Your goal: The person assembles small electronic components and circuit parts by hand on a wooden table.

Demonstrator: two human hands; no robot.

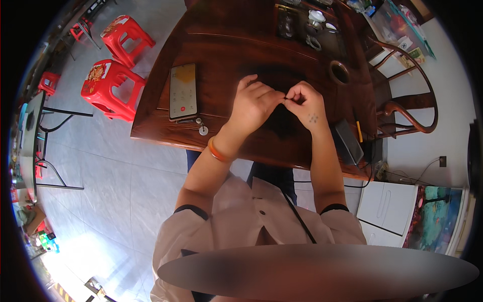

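Observation:
My left hand [255, 104] and my right hand [307, 105] meet fingertip to fingertip above the dark wooden table [224, 55]. Both are closed in a pinch on a tiny dark thing, too small to name. An orange bangle [217, 151] circles my left wrist. Left of that hand lies a phone [183, 93] with its screen lit, and a round metal charm [203, 130] by its lower edge. Beside my right forearm is a dark flat device [349, 142]. A dark patch shows on the tabletop around my hands; I cannot tell what it is.
Red plastic stools [111, 88] stand on the grey floor at the left. A tea tray with white cups [316, 16] and a round dark-rimmed dish [339, 72] sit at the far right. A yellow stick [359, 131], a wooden armchair [420, 100] and a white cabinet [385, 201] are at the right.

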